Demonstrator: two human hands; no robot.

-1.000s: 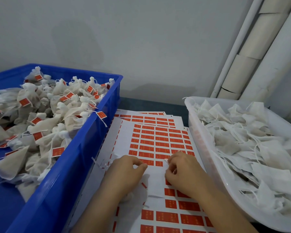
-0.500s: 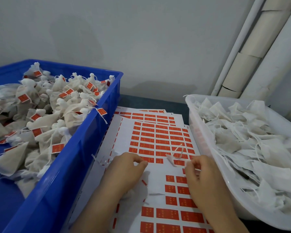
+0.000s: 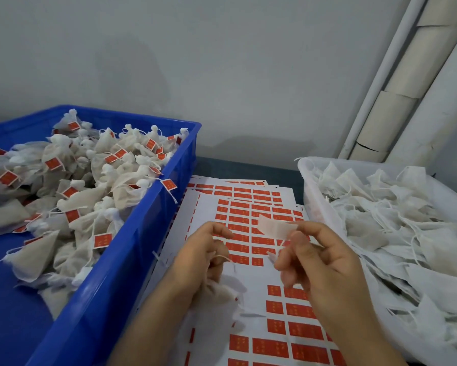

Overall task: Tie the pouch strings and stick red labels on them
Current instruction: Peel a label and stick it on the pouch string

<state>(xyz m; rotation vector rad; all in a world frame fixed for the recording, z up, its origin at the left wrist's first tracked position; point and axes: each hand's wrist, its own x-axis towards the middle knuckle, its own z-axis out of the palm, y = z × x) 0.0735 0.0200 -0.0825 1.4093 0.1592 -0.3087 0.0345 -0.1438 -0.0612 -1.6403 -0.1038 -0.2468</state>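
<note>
Both hands have lifted off the sheets since half a second ago, and our right hand (image 3: pixel 327 270), which was then low by the sheet's edge, now holds a peeled label (image 3: pixel 273 228) up between the two hands. We pinch that label at its right end between thumb and forefinger (image 3: pixel 298 240), so it juts out left of the fingertips with its pale back turned to us; the other three fingers of that hand hang loosely curled below and hold nothing. Our left hand (image 3: pixel 203 260) is curled, its lower fingers clamped on a pouch (image 3: pixel 222 290) that bulges out beneath the palm, while the forefinger arches above with a small gap to the thumb. A thin string (image 3: pixel 223 257) runs out from those fingers towards the right, well short of the label; we cannot tell which fingers grip it. Under both hands lie the label sheets (image 3: pixel 211 336), rows of red labels with bare patches just below the fingers. Left of our left hand stands a blue crate (image 3: pixel 132 249) heaped with tied pouches (image 3: pixel 95 196), each carrying a red label on its string. Right of our right hand sits a white tub (image 3: pixel 309 180) full of flat pouches (image 3: pixel 396 220) with loose strings.
</note>
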